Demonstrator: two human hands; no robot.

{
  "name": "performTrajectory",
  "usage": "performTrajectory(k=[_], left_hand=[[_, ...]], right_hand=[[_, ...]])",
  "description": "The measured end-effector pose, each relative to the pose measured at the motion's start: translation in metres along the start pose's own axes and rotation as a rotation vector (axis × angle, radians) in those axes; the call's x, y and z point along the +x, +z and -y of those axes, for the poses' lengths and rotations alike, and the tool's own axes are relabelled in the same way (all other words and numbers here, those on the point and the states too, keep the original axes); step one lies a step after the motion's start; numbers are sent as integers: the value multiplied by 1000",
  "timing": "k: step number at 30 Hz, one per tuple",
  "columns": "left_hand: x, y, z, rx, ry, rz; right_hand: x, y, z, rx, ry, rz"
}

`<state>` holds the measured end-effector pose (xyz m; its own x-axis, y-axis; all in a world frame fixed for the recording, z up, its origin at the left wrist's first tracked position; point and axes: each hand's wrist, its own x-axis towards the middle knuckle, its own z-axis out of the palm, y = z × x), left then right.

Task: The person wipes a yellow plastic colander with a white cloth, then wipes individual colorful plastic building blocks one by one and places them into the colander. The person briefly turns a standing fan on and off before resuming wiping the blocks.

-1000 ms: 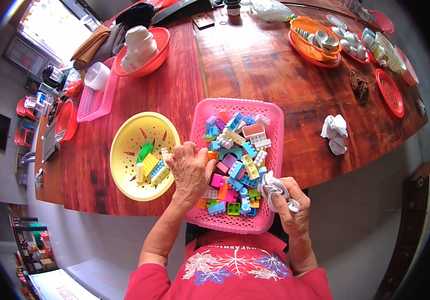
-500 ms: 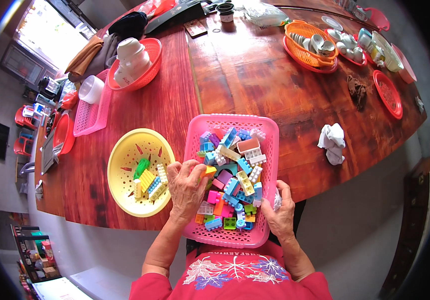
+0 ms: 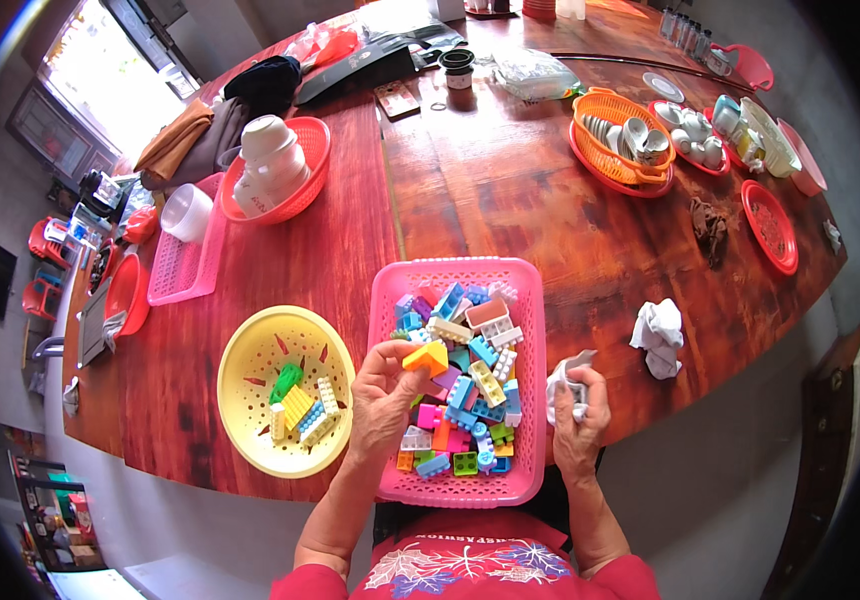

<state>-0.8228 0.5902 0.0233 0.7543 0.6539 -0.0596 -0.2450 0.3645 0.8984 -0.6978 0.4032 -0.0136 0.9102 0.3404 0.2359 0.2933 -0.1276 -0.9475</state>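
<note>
A pink perforated basket (image 3: 533, 330) full of mixed toy building bricks (image 3: 465, 390) stands at the table's near edge, in front of my body. Above its left side my left hand (image 3: 382, 400) pinches an orange-yellow toy brick (image 3: 427, 358), lifted clear of the pile. My right hand (image 3: 580, 420), just beyond the basket's right rim, is closed around a crumpled white cloth (image 3: 568, 375). Left of the basket sits a yellow colander (image 3: 250, 350) holding a bright green piece (image 3: 287, 382), a yellow ridged brick (image 3: 297, 406) and several cream and blue bricks.
A second white cloth (image 3: 658, 338) lies to the right. Farther right are a brown rag (image 3: 708, 232), a red tray (image 3: 770, 225) and an orange basket of spoons and cups (image 3: 605, 105). At the far left stand a red basket of white bowls (image 3: 315, 165) and a pink tray (image 3: 190, 270).
My left hand has raised the orange-yellow brick out of the pile. My right hand has left the basket's rim and lifted the white cloth. The view has shifted slightly.
</note>
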Motion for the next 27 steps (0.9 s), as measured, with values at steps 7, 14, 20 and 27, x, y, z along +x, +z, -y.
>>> performTrajectory(k=[7,14,20,27], left_hand=[[1,33,11,397,208,55],[9,33,10,773,527,-134],[27,40,-4,988,599,48],[41,81,-15,940,472,71]], right_hand=[[51,41,66,97,-585,234],[76,65,55,383,-50,658],[106,60,57,244,28,689],[116,22,69,540,283,606]])
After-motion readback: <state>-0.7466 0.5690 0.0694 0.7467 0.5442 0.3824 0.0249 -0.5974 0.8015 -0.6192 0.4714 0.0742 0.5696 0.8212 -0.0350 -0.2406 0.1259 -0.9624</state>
